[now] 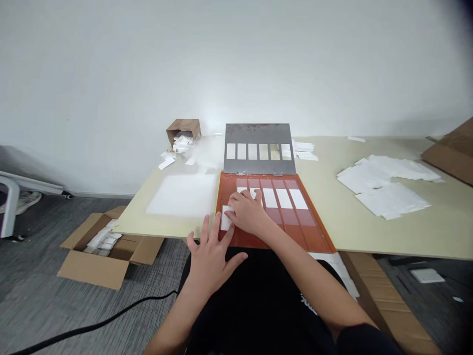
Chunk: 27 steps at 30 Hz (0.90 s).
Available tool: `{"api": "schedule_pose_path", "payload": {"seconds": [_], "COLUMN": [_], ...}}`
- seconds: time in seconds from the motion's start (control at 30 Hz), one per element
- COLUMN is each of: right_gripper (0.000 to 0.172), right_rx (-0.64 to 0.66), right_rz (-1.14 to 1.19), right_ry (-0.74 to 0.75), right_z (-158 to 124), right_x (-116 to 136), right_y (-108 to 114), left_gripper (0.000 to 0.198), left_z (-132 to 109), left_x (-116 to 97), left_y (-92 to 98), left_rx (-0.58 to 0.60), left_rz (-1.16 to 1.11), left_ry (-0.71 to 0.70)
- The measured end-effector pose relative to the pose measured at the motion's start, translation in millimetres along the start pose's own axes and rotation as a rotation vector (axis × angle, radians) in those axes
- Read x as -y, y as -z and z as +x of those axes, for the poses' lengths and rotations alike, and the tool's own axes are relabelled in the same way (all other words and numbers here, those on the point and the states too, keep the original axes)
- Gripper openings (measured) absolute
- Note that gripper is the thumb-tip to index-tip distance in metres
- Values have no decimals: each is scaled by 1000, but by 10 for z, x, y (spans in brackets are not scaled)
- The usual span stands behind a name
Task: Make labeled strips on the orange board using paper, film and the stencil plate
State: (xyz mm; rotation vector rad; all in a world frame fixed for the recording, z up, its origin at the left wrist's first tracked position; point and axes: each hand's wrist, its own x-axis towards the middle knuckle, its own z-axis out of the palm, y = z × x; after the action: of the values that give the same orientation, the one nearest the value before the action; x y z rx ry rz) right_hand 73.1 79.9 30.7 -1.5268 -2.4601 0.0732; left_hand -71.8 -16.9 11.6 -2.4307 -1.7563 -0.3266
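Note:
An orange-red jig board point(295, 224) lies at the table's near edge, with a grey metal stencil lid point(257, 134) hinged up behind it. Several white rectangular cards point(284, 198) sit in the board's lanes. My right hand point(247, 212) rests palm down on the board's left lanes, fingers curled over a small white card point(225, 218) at the board's left edge. My left hand point(211, 254) lies flat with fingers spread at the table's front edge, its fingertips touching the same card's lower side.
A white sheet point(183, 195) lies left of the board. A tipped brown paper bag point(184, 130) spills white cards at the back left. Loose white sheets point(388, 185) cover the right side. Cardboard boxes point(99, 249) stand on the floor, and a black cable point(92, 325) runs there.

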Motion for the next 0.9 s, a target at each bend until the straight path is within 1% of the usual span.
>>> {"api": "schedule_pose_path", "payload": {"seconds": [0.07,0.1,0.17,0.23,0.3,0.37,0.43,0.47,0.53,0.6,0.67,0.7,0.77,0.9], "right_gripper": [17,15,13,13,17,21,23,25,32,35,29,30,37,40], "right_rx": [5,15,23,-4,-54,-98,-136,-155,-180,-184,-207,-223,-248,-248], "right_rz": [104,192,437,728,963,1087,1147,1176,1261,1339,1368,1366,1355,1363], "right_ry": [-40,-60,-101,-134,-149,-150,-150,-157,-182,-204,-227,-241,-266,-277], "right_z": [9,13,19,10,-17,-61,-108,-131,-171,-208,-244,-261,-296,-369], "right_x": [-12,-30,-77,-122,-145,-141,-119,-107,-89,-87,-101,-115,-154,-275], "right_y": [17,35,83,142,204,263,307,321,332,324,307,298,285,299], "left_gripper": [50,49,51,58,63,60,47,40,32,29,27,25,22,21], "left_z": [-9,-8,11,62,156,291,442,512,624,688,716,723,742,827], "left_x": [-4,-4,1,19,46,74,86,81,50,0,-57,-85,-136,-227], "left_y": [1,5,18,33,47,57,65,68,76,86,97,102,108,102], "left_rx": [-21,-37,-94,-177,-250,-270,-222,-192,-190,-251,-295,-294,-278,-231], "left_rz": [-13,-37,-132,-297,-544,-869,-1192,-1319,-1490,-1557,-1556,-1541,-1491,-1415], "left_ry": [5,11,52,144,247,311,341,348,370,384,377,364,332,272]}}
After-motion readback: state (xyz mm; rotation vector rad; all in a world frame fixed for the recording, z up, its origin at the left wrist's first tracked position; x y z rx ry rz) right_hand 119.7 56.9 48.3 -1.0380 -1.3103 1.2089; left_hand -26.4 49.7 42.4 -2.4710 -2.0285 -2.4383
